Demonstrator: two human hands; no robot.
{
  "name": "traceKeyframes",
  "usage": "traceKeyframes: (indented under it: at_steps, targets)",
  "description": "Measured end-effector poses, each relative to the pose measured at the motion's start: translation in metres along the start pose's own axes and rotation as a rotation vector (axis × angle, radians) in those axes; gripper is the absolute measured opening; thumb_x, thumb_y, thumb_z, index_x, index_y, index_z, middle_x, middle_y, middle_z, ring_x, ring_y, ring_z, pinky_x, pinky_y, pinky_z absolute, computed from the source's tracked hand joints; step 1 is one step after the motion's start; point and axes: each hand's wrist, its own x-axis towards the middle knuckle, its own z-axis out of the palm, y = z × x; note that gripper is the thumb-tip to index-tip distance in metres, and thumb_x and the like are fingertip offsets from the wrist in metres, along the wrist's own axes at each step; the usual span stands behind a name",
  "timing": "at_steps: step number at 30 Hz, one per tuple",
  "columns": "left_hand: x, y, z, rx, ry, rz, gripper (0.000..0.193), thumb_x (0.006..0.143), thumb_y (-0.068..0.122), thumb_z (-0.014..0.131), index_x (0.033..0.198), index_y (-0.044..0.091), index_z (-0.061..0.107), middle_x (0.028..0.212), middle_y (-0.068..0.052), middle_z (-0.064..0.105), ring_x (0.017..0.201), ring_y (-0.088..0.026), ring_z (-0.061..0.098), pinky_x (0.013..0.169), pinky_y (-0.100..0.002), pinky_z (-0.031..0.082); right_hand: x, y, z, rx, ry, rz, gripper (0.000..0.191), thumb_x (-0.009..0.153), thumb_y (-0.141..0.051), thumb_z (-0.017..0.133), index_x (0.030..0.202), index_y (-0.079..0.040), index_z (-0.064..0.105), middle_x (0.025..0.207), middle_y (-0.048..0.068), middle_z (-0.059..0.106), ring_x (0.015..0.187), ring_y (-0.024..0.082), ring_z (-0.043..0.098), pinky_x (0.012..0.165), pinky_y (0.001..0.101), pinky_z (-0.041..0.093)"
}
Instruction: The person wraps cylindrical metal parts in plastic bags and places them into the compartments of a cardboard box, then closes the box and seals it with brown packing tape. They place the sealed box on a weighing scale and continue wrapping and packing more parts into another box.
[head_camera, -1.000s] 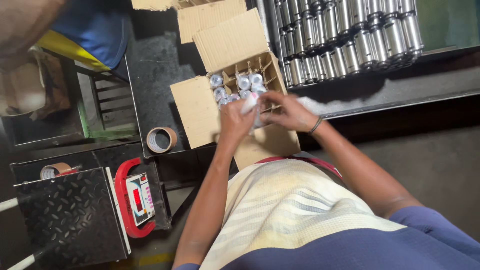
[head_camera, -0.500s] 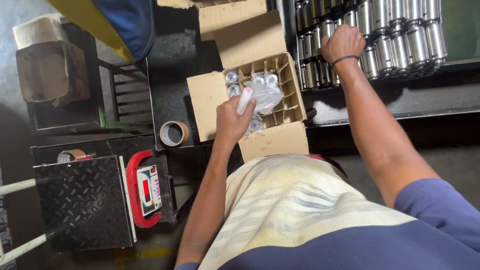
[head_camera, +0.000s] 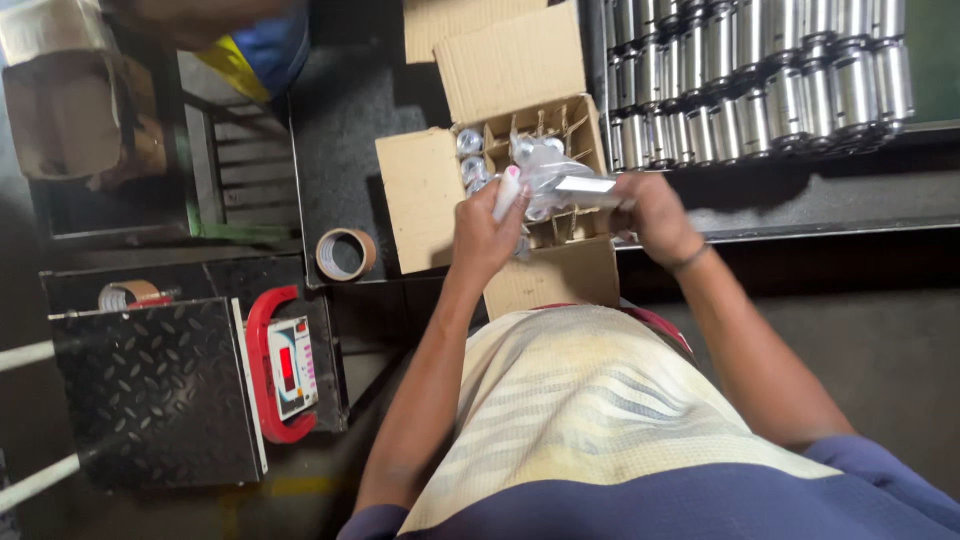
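While the left hand (head_camera: 487, 222) curls shut around a small white tube (head_camera: 507, 192), thumb end up, the right hand (head_camera: 655, 212) grips one end of a shiny metal cylinder (head_camera: 583, 187) half sheathed in a clear plastic bag (head_camera: 545, 175). Both hover over an open cardboard box (head_camera: 425, 195) with divider cells, some already holding metal cylinders. Rows of similar cylinders (head_camera: 760, 80) lie on the bench beyond. A tape roll (head_camera: 345, 254) and a weighing scale (head_camera: 155, 390) sit to the left.

Dark worktop (head_camera: 345, 130) carries the open cardboard box (head_camera: 520, 190); tape roll (head_camera: 345, 254) sits just left of the box.
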Motion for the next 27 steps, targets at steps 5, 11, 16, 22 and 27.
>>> traceKeyframes:
  at_steps: [5,11,16,22,27]
  targets:
    - [-0.016,-0.032,0.037,-0.294,-0.098,0.408,0.017,0.100,0.011,0.062,0.115,0.005,0.066,0.094,-0.014,0.072,0.080,-0.022,0.067,0.073,-0.035,0.055,-0.010,0.043,0.040,-0.608,0.004,-0.487,0.037,0.104,-0.024,0.061,0.128,0.004,0.061,0.111,0.017,0.066,0.095,0.023,0.064,0.080,0.0357,0.056]
    - [-0.020,-0.098,0.008,-1.255,0.022,-0.513,0.016,0.101,0.021,0.059,0.096,0.006,0.056,0.072,-0.008,0.058,0.053,-0.013,0.049,0.048,-0.028,0.041,0.021,0.071,0.070,-0.095,-0.063,0.251,0.038,0.096,-0.028,0.060,0.127,-0.006,0.062,0.107,0.015,0.070,0.087,0.024,0.070,0.069,0.0350,0.059]
    - [-0.048,-0.116,-0.010,-1.242,0.085,-0.560,0.023,0.106,0.025,0.060,0.095,0.006,0.053,0.073,-0.006,0.055,0.055,-0.012,0.047,0.049,-0.027,0.040,0.090,0.033,0.113,-1.020,0.143,-0.456,0.030,0.094,-0.019,0.071,0.116,0.001,0.068,0.116,0.026,0.063,0.097,0.033,0.066,0.083,0.0407,0.058]
    - [-0.062,-0.115,-0.014,-1.157,0.115,-0.535,0.018,0.099,0.018,0.063,0.108,0.003,0.058,0.075,-0.008,0.058,0.058,-0.014,0.052,0.052,-0.030,0.044,0.184,-0.016,0.122,-1.373,-0.286,0.005,0.026,0.074,-0.020,0.084,0.096,-0.007,0.080,0.092,0.010,0.075,0.082,0.026,0.073,0.078,0.0384,0.061]
    - [-0.068,-0.112,-0.025,-1.179,-0.156,-0.477,0.041,0.098,0.017,0.063,0.131,-0.006,0.059,0.093,-0.016,0.070,0.078,-0.021,0.067,0.071,-0.035,0.058,0.163,-0.004,0.108,-1.599,-0.082,-0.467,0.023,0.077,-0.009,0.081,0.100,-0.011,0.079,0.088,0.020,0.073,0.076,0.038,0.070,0.060,0.0476,0.058]
